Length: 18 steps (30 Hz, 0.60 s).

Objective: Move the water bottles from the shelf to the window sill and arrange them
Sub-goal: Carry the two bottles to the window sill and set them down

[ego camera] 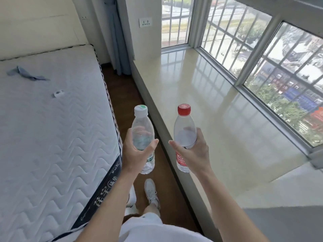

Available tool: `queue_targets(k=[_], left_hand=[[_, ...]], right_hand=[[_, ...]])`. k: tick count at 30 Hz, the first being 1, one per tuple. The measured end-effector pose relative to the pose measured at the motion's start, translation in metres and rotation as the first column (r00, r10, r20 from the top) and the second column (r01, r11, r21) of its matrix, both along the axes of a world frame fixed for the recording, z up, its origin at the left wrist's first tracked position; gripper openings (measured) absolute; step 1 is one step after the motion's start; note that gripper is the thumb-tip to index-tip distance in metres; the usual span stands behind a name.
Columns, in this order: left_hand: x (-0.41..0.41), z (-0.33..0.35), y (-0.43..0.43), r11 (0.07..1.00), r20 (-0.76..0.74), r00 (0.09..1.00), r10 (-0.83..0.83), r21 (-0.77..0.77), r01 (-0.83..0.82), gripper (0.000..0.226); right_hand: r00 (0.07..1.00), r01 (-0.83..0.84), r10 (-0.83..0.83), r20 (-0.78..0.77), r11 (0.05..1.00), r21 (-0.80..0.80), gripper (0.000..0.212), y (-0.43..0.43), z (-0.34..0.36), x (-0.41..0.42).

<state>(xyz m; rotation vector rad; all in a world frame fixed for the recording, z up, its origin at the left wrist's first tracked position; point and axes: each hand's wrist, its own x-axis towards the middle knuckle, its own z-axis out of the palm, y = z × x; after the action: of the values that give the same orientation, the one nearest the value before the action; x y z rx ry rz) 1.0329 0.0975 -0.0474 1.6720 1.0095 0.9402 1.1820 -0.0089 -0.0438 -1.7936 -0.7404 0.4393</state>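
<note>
Big bare mattress (52,128) on one side, shiny window sill (218,119) on the other. In the aisle between, left hand (138,152) grips a white-capped bottle (142,135) and right hand (194,151) grips a red-capped bottle (183,135), both upright, off the sill.

The person's arms are bare, with no sleeves, rings or watch on the hands. White shorts (148,222) cover the legs. White lace-up shoes (151,191) show on the brown floor (167,175) beside the bed (52,137).
</note>
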Motion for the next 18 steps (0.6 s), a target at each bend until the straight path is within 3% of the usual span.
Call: queue_targets(k=[10, 18], left_hand=[[0.044, 0.016, 0.199, 0.992, 0.031, 0.993, 0.117, 0.039, -0.118, 0.051], [0.062, 0.015, 0.313, 0.987, 0.03, 0.988, 0.153, 0.04, -0.154, 0.046]], right_hand=[[0.997, -0.081, 0.08, 0.018, 0.997, 0.015, 0.052, 0.215, 0.019, 0.051], [0.993, -0.116, 0.116, 0.014, 0.993, -0.016, 0.05, 0.326, 0.016, 0.078]])
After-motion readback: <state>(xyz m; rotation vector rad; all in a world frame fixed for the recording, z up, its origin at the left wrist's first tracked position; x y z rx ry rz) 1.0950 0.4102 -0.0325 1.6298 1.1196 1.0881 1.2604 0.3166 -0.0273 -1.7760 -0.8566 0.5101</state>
